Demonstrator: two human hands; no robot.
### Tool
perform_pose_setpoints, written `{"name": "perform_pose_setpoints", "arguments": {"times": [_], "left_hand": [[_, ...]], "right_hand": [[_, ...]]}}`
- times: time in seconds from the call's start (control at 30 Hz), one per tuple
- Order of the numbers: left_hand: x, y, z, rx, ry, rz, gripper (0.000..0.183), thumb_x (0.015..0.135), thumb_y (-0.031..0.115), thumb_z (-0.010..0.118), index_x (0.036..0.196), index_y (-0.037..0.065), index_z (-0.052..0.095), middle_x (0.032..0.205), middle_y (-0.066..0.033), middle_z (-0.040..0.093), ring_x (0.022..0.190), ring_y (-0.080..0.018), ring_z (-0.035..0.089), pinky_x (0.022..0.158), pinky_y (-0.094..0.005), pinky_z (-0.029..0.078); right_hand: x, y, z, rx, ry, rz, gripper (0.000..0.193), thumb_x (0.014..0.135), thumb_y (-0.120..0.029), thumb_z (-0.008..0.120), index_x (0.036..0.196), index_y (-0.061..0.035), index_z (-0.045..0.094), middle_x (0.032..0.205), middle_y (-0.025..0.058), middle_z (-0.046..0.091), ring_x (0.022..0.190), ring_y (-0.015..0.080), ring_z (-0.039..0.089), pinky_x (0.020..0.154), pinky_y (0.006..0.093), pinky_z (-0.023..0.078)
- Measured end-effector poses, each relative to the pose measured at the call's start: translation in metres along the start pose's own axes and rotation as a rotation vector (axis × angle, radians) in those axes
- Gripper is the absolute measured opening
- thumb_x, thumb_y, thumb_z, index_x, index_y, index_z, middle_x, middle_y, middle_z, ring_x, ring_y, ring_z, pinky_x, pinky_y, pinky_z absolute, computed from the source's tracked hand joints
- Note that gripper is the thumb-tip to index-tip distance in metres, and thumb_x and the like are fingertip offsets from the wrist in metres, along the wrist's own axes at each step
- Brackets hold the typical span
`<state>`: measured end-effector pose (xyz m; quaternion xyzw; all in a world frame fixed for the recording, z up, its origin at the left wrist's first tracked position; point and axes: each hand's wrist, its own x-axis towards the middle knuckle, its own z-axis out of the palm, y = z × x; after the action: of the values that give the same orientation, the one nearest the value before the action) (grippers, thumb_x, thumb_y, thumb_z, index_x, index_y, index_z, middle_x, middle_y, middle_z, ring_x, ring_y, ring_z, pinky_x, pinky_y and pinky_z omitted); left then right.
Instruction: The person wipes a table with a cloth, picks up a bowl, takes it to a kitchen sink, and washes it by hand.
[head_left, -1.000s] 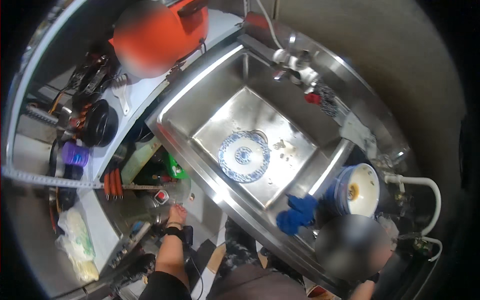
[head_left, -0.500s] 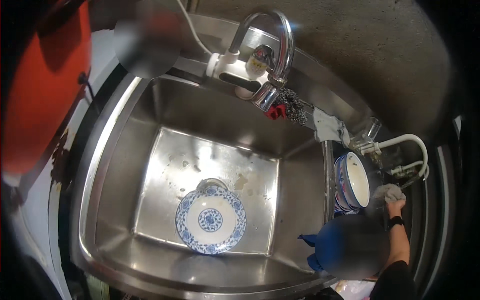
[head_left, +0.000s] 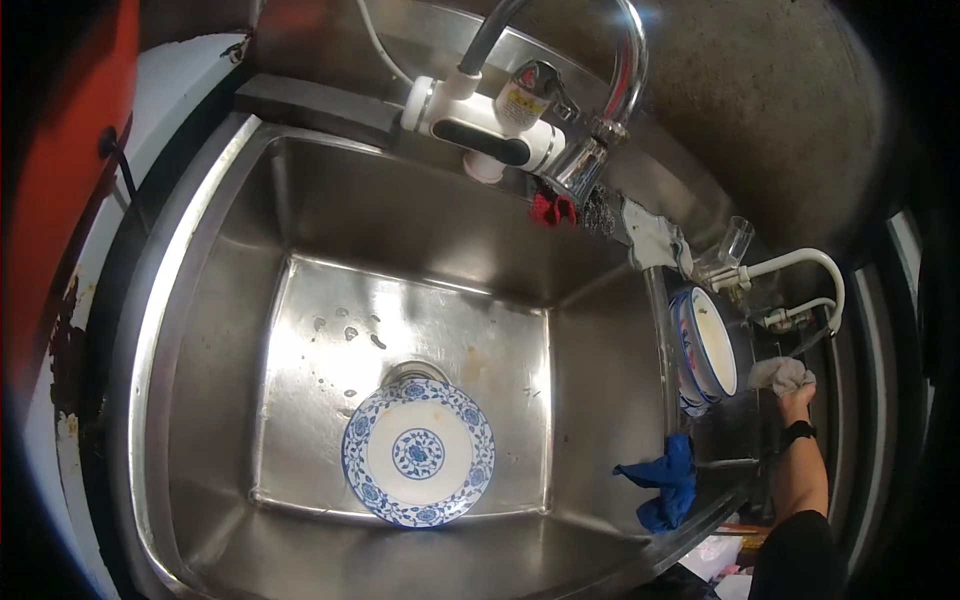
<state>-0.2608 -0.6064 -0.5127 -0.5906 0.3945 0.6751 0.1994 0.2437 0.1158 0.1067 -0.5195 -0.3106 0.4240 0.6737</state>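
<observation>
My right hand (head_left: 797, 398), with a dark band at its wrist, is closed on a crumpled light grey cloth (head_left: 780, 375) at the far right, beside the sink's right side section. Just left of the cloth stands a tilted stack of white bowls (head_left: 712, 345) with blue rims, turned on their sides. A blue cloth (head_left: 672, 485) hangs over the divider near the front. On the bottom of the large steel basin lies a white plate (head_left: 417, 452) with a blue floral border, partly covering the drain (head_left: 417, 371). My left hand is out of view.
A chrome tap (head_left: 630, 70) rises from a white heater unit (head_left: 480, 135) behind the basin. Red and grey scrubbers (head_left: 553, 208) and a whitish cloth (head_left: 655, 235) lie along the back ledge. A white curved spout (head_left: 805, 262) stands at right; an orange object (head_left: 65, 150) at left.
The view has shifted, and the basin looks larger. The blue cloth now shows whole. My right hand keeps hold of the grey cloth in nearly the same place beside the bowls.
</observation>
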Motion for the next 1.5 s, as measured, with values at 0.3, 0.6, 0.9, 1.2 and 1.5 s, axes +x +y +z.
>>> {"name": "perform_pose_setpoints", "arguments": {"times": [0.3, 0.6, 0.9, 1.2, 1.5], "left_hand": [[-0.069, 0.004, -0.049, -0.027, -0.044, 0.003, 0.019, 0.088, 0.029, 0.040, 0.088, 0.014, 0.052, 0.061, 0.0006, 0.045, 0.048, -0.0123, 0.042, 0.045, -0.0258, 0.039], [-0.263, 0.061, -0.111, 0.102, -0.733, 0.291, 0.020, 0.084, 0.025, 0.047, 0.067, 0.014, 0.045, 0.053, 0.0037, 0.030, 0.044, -0.0084, 0.027, 0.039, -0.0190, 0.030], [-0.784, -0.280, 0.171, 0.904, -1.127, 0.323, 0.039, 0.085, 0.028, 0.047, 0.106, -0.004, 0.051, 0.096, -0.0157, 0.060, 0.083, -0.0247, 0.060, 0.069, -0.0269, 0.050], [-0.850, -0.617, 0.237, 1.712, -1.302, 1.600, 0.051, 0.090, 0.028, 0.032, 0.133, 0.004, 0.020, 0.139, -0.0173, 0.017, 0.128, -0.0334, 0.018, 0.102, -0.0462, 0.017], [-0.795, -0.656, 0.250, 1.628, -1.588, 1.765, 0.046, 0.089, 0.035, 0.031, 0.118, -0.001, 0.038, 0.118, -0.0223, 0.040, 0.114, -0.0377, 0.035, 0.098, -0.0463, 0.023]], "right_hand": [[0.020, 0.008, -0.028, 0.120, -0.020, 0.160, 0.036, 0.086, -0.027, 0.036, 0.109, -0.0017, 0.047, 0.112, 0.0148, 0.048, 0.096, 0.0349, 0.048, 0.078, 0.0481, 0.044], [0.055, 0.025, -0.044, 0.174, -0.247, 0.346, 0.036, 0.087, -0.028, 0.035, 0.109, -0.0020, 0.048, 0.117, 0.0171, 0.046, 0.105, 0.0379, 0.044, 0.091, 0.0525, 0.033], [0.043, 0.038, -0.051, 0.813, -0.597, 0.920, 0.046, 0.088, -0.031, 0.032, 0.125, -0.0036, 0.036, 0.131, 0.0158, 0.035, 0.118, 0.0351, 0.034, 0.099, 0.0540, 0.026], [0.031, 0.004, -0.057, 0.572, -0.645, 0.968, 0.049, 0.090, -0.035, 0.030, 0.129, -0.0062, 0.033, 0.130, 0.0103, 0.038, 0.117, 0.0251, 0.039, 0.099, 0.0384, 0.029], [0.048, 0.003, -0.058, 0.419, -0.458, 1.135, 0.042, 0.090, -0.031, 0.032, 0.124, -0.0068, 0.038, 0.125, 0.0082, 0.043, 0.115, 0.0221, 0.041, 0.097, 0.0378, 0.031]]}}
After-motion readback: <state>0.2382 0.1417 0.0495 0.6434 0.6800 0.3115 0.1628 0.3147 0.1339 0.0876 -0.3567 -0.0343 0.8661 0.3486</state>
